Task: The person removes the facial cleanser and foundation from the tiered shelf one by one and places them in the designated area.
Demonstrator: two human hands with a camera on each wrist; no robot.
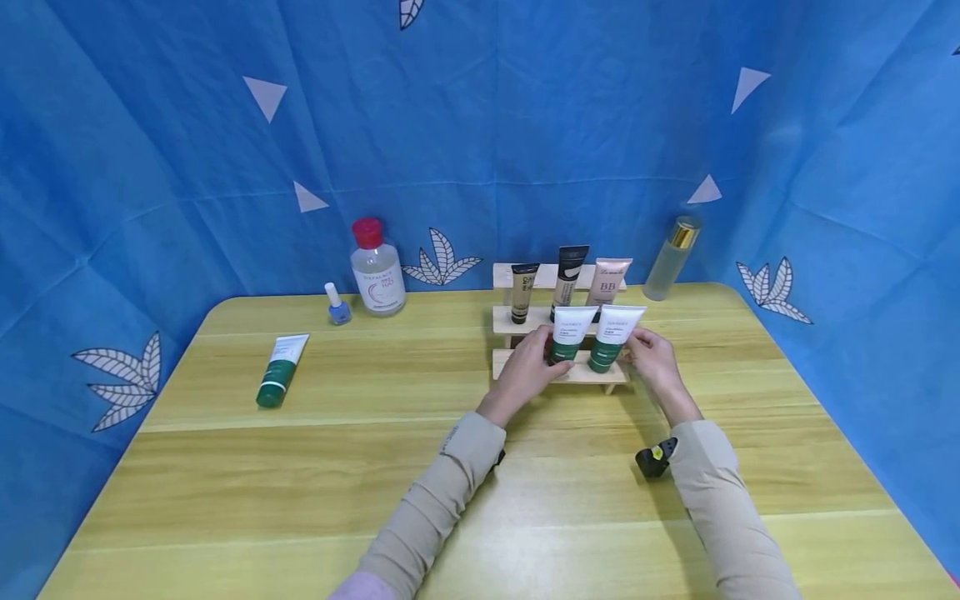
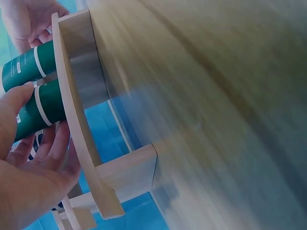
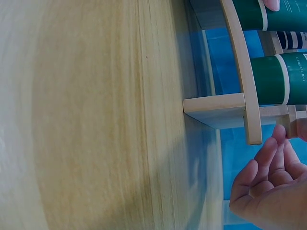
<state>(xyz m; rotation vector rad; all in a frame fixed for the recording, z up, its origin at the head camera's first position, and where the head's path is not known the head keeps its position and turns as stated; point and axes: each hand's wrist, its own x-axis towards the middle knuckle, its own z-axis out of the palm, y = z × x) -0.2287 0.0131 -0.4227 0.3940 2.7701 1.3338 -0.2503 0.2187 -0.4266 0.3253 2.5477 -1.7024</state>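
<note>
My left hand (image 1: 527,364) grips a white-and-green squeeze tube (image 1: 570,331), thumb on its front and fingers behind. The tube stands cap down on the lowest step of a small wooden display rack (image 1: 504,365). Beside it on the same step is a matching squeeze tube (image 1: 616,327), leaning slightly right. At the rack's right end my right hand (image 1: 654,360) pinches the end of a higher step between thumb and fingers; in the right wrist view its other fingers (image 3: 263,163) curl below. The middle step holds a gold tube (image 1: 522,293), a black tube (image 1: 570,275) and a pink BB tube (image 1: 609,282).
Left on the table (image 1: 337,483) lies another white-and-green tube (image 1: 282,371). Behind it stand a blue nail polish bottle (image 1: 339,308) and a clear bottle with a red cap (image 1: 378,275). A gold-capped bottle (image 1: 670,262) leans against the blue cloth (image 1: 600,108) behind the rack's right side.
</note>
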